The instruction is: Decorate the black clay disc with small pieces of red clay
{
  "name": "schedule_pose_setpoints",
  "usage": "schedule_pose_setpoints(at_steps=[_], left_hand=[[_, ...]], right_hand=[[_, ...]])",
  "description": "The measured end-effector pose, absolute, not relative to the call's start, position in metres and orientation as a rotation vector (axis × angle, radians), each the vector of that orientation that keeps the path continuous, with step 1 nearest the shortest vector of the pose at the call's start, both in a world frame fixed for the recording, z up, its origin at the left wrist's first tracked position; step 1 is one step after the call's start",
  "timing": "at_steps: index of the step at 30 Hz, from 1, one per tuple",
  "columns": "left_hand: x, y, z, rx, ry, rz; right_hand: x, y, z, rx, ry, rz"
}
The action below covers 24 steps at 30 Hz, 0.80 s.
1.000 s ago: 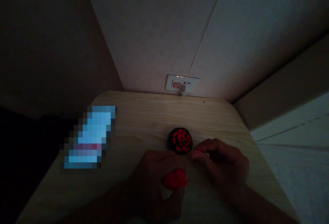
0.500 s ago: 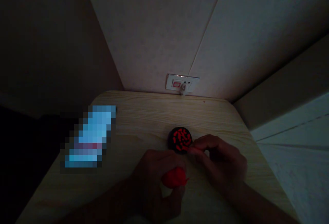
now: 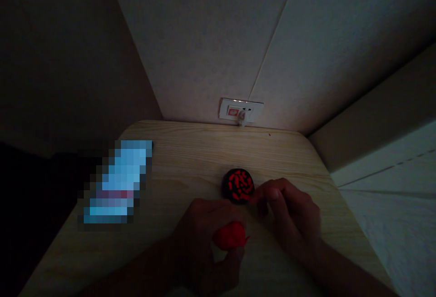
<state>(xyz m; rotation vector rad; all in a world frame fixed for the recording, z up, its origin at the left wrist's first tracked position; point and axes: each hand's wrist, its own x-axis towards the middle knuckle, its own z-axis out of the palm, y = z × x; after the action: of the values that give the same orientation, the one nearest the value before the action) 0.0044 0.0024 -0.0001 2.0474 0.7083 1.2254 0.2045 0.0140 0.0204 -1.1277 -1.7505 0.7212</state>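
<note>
My left hand [image 3: 211,242] is wrapped round a red lump of modelling clay [image 3: 230,236], which has a small tip sticking out to the right. Just beyond it on the table lies a round black piece [image 3: 234,180] with several small red bits spread over its top. My right hand [image 3: 293,213] is at the right of that piece, its index fingertip at the lower right edge, by a red bit. The thumb is drawn back from the fingertip, and nothing shows between them. Dim light hides the finer details.
All this lies on a pale wooden table [image 3: 190,145] with rounded back corners. A glowing phone [image 3: 119,181], blurred out, is at the left. On the wall behind is a socket plate [image 3: 225,108] with a clear plug [image 3: 242,117] in it.
My right thumb has pulled back from the index finger, so the pinch at the black piece's edge has come apart. The left hand still holds the red clay in the same place.
</note>
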Motion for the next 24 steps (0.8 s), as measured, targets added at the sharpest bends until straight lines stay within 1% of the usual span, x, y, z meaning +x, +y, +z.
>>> schedule_pose_setpoints(at_steps=[4,10,19,24], left_hand=[[0.005,0.002,0.002,2.045,0.722,1.243],[0.005,0.003,0.011,2.051,0.747,1.229],[0.004,0.002,0.010,2.075,0.771,1.205],[0.005,0.003,0.011,2.065,0.774,1.208]], right_hand=[[0.206,0.014,0.023,-1.045,-1.862,0.739],[0.201,0.012,0.016,-0.960,-1.571,0.801],[0.199,0.019,0.022,-0.960,-1.752,0.513],[0.200,0.018,0.024,-0.924,-1.788,0.478]])
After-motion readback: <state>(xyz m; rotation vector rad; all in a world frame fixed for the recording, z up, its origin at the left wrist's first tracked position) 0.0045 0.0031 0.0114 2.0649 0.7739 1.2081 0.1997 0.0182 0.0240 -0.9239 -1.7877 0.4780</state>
